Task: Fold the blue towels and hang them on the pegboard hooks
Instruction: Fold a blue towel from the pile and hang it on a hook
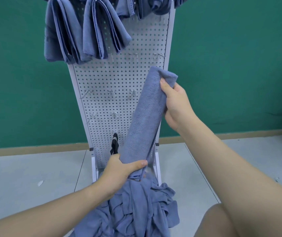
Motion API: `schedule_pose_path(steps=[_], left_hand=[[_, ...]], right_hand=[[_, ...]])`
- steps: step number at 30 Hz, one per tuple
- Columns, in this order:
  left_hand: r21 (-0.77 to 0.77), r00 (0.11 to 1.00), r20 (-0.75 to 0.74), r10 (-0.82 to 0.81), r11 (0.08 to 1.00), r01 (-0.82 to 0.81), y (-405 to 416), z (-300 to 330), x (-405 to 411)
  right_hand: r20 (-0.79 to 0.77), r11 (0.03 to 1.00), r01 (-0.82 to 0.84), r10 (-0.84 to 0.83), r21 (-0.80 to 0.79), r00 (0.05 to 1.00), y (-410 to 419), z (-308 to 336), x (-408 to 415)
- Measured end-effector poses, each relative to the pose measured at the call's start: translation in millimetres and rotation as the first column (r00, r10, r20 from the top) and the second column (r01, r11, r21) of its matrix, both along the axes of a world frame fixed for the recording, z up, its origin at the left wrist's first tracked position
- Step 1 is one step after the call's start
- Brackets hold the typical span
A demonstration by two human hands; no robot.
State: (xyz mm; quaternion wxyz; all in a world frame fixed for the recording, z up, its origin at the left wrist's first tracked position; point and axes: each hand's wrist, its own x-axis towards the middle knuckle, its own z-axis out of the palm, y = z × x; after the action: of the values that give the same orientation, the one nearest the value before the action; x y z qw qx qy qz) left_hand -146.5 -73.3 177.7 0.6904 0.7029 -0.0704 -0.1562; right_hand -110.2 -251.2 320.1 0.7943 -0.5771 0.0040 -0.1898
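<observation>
- A blue towel [145, 117] is being held up in front of the white pegboard [112, 79]. It is folded into a long strip and is leaning, with its top end up to the right and its bottom end down to the left.
- The top end of the towel is being pinched by the right hand [176, 106]. The thumb is being pressed on the front of the cloth, and the other fingers are being curled round the edge.
- The bottom end of the towel is being gripped by the left hand [121, 171]. The thumb is being laid across the front, and the fingers are being wrapped behind.
- A pile of loose blue towels [136, 207] is lying crumpled on the grey floor [25, 173], just under the left hand and at the foot of the pegboard.
- Folded blue towels [85, 31] are hanging side by side near the top of the pegboard.
- Small metal hooks [112, 93] are sticking out of the board in rows lower down, with nothing on most of them.
- A small black thing [114, 146] is hanging from one low hook, just beside the held towel. What it is cannot be told.
- A green wall [230, 65] is standing behind the board.
</observation>
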Motion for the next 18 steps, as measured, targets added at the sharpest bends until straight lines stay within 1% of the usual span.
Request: schedule_pose_path(steps=[3,5,7,9,11,14,15,16,18], left_hand=[[-0.015,0.997,0.016,-0.076,0.997,0.076,3,8,6],[0.014,0.987,0.054,-0.154,0.988,0.154,5,12,7],[0.121,0.966,0.085,-0.246,0.964,0.235,9,18,6],[0.278,0.936,0.067,-0.346,0.907,0.316,16,20,10],[0.416,0.902,0.038,-0.43,0.828,0.377,27,19,23],[0.533,0.861,0.037,-0.508,0.739,0.413,40,21,45],[0.54,0.849,0.021,-0.529,0.72,0.435,44,23,50],[0.513,0.836,0.003,-0.549,0.718,0.47,45,25,52],[0.396,0.832,0.028,-0.555,0.77,0.5,41,28,55]], right_hand=[[-0.016,0.988,0.122,-0.124,-0.099,0.992,-20,-3,0],[-0.026,0.976,0.157,-0.162,-0.149,0.986,-29,-3,-3],[-0.029,0.961,0.162,-0.173,-0.222,0.984,-31,-3,-8],[-0.011,0.946,0.146,-0.155,-0.289,0.988,-30,-5,-13],[-0.011,0.949,0.105,-0.113,-0.298,0.993,-28,-9,-16],[-0.022,0.957,0.061,-0.07,-0.282,0.997,-20,-16,-17],[-0.02,0.957,0.05,-0.059,-0.284,0.998,-17,-17,-18],[-0.017,0.955,0.042,-0.049,-0.293,0.999,-15,-18,-18],[-0.012,0.949,0.033,-0.039,-0.313,0.999,-9,-21,-17]])
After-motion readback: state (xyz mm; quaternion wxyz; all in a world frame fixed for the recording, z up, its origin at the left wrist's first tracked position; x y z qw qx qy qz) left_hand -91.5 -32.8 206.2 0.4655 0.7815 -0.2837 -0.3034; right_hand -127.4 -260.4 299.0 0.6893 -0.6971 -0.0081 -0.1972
